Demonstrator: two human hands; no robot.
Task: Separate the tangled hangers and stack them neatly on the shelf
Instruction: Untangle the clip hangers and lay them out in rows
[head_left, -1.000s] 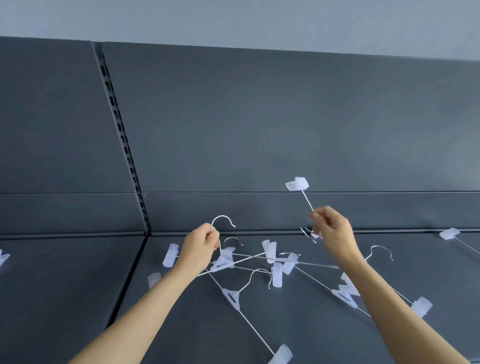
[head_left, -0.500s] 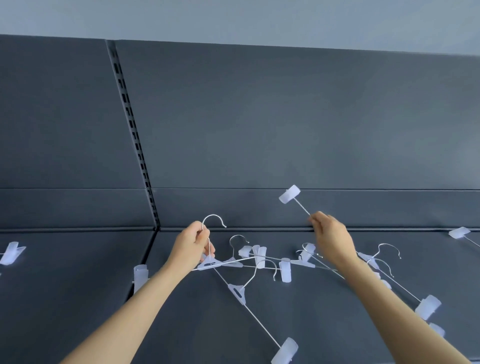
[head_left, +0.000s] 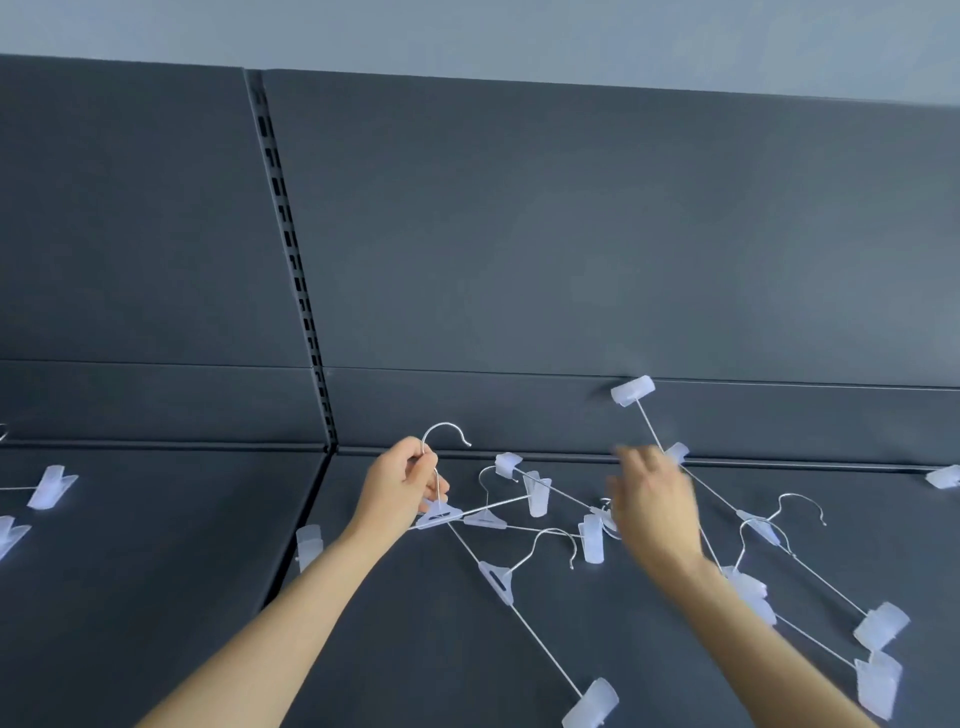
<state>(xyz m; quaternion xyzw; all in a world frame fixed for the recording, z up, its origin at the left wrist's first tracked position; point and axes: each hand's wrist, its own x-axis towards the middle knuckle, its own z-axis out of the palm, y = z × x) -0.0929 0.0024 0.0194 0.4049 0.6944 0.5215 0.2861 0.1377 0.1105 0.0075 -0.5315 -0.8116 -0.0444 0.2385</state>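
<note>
My L hand (head_left: 400, 488) pinches the hook neck of a white wire-and-plastic clip hanger (head_left: 439, 515), mid-frame. R hand (head_left: 652, 504) is blurred over the tangled white hangers (head_left: 537, 501), centre-right on the dark grey metal shelf (head_left: 156, 571); can't tell its grip.

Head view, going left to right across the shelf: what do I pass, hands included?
From the left: loose clip on the left panel → slotted upright → left hand, gripping a hanger → right hand, motion-blurred → clip at the right edge.
</note>
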